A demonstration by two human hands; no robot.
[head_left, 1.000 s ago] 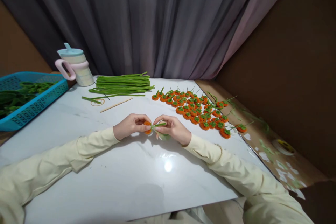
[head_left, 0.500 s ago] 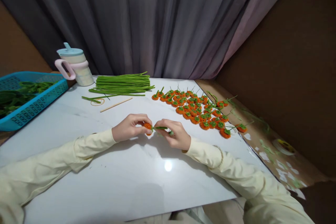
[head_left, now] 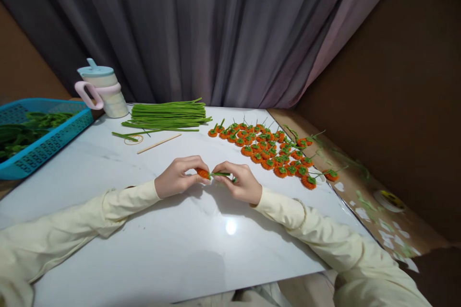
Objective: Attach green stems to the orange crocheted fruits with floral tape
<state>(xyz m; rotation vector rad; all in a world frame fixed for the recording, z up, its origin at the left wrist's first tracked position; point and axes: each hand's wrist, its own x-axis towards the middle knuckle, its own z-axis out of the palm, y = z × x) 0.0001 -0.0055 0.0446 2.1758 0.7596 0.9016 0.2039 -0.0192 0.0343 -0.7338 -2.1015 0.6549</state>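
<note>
Here, the left hand (head_left: 177,177) pinches the orange piece (head_left: 203,173) between thumb and fingertips; the right hand's (head_left: 245,184) grip clasps the green strand (head_left: 221,174) just beside it.

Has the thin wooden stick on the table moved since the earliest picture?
No. The wooden stick keeps its slant and its place on the near side of the green stem bundle, with no visible shift.
</note>
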